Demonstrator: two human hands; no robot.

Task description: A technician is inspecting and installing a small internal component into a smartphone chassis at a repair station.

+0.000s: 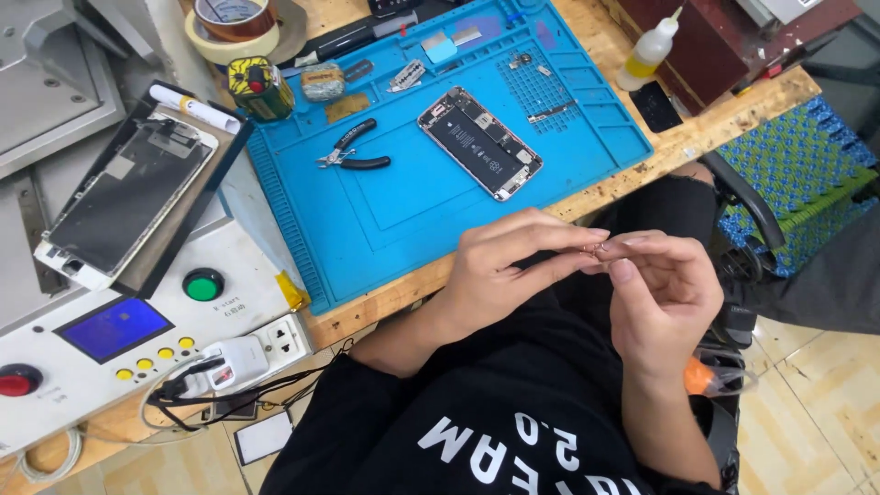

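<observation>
the left hand [500,275] and the right hand [665,293] are held together above the lap, just off the front edge of the table [403,298]. a very small part [600,247], too small to be identified, is pinched where the fingertips of both hands meet; the left thumb and forefinger are closed on it, and the right fingers are curled around it from the other side. nothing else is gripped by either hand.

on the table a blue work mat [403,202] is spread. an opened phone [479,142], with its battery and inner parts exposed, is laid at an angle on the mat, well apart from the hands. small pliers with black handles [353,151] are laid to the left of the phone. a detached phone screen [124,197] is rested on a dark board at the far left, beside a white control box with a green button [203,285]. a small squeeze bottle [649,50] is stood near the mat's far right corner, and tape rolls [234,23] are stacked at the top.
</observation>
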